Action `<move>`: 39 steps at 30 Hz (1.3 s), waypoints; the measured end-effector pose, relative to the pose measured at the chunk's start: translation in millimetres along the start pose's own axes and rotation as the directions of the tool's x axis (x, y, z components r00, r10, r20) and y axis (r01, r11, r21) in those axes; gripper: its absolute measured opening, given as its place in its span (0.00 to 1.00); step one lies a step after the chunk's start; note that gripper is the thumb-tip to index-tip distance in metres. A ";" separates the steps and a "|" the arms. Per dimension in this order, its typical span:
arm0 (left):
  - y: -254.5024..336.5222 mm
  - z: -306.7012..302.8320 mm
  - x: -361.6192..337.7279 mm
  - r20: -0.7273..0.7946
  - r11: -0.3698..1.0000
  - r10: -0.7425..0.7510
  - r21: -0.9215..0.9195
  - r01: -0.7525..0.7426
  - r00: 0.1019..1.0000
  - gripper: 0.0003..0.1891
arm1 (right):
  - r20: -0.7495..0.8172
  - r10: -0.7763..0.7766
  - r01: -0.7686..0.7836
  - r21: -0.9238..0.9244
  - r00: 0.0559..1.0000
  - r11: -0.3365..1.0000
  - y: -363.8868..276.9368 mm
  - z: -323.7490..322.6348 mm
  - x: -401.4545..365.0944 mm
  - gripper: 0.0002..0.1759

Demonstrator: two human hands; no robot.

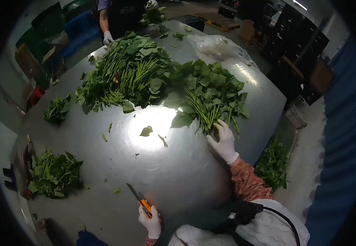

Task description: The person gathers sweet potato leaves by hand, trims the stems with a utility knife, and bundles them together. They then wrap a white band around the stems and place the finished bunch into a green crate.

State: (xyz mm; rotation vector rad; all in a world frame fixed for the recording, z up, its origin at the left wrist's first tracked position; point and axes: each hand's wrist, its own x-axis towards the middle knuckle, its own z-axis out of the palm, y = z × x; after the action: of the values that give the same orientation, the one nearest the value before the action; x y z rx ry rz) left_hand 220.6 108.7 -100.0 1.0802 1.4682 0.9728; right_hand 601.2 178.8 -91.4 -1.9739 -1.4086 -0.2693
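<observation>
My left hand [150, 222], in a white glove, is closed round an orange-handled knife [146, 208] at the bottom centre, its dark blade pointing up and to the left. Further right, my right hand [225, 143], also gloved, has its fingers apart at the stem ends of a leafy green bunch [213, 92]; the fingertips touch or nearly touch the stems. Left of that bunch lies a large pile of leafy greens [133, 71], stems showing among the leaves. The metal table [178, 168] carries a loose leaf [146, 131] and cut stem bits.
Smaller bunches lie at the lower left [55, 174] and left [57, 110]. A clear plastic bag [223, 47] rests at the far side. A co-worker [122, 16] in white gloves stands behind the pile. More greens [273, 164] are below the table's right edge.
</observation>
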 end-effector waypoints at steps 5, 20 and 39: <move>1.1 4.9 -1.6 -0.024 0.996 0.051 -0.069 -0.052 0.998 0.12 | 0.078 0.160 -0.171 0.176 0.984 0.969 -9.5 -42.2 17.6 0.25; 19.5 -7.8 -20.1 0.462 0.437 0.405 0.660 -0.611 0.789 0.23 | 0.400 -0.194 0.108 0.228 0.896 0.968 45.6 -17.5 22.1 0.46; 82.4 60.2 -14.4 0.704 0.489 0.333 0.440 -0.753 0.627 0.23 | 0.294 -0.021 0.098 -0.250 0.956 0.963 13.4 -72.4 -54.5 0.16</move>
State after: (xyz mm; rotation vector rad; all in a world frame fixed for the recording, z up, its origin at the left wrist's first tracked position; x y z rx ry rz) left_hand 292.1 119.1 -26.6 2.3485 0.9721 0.3864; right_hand 607.5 89.4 -72.1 -2.2605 -1.6934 -0.2088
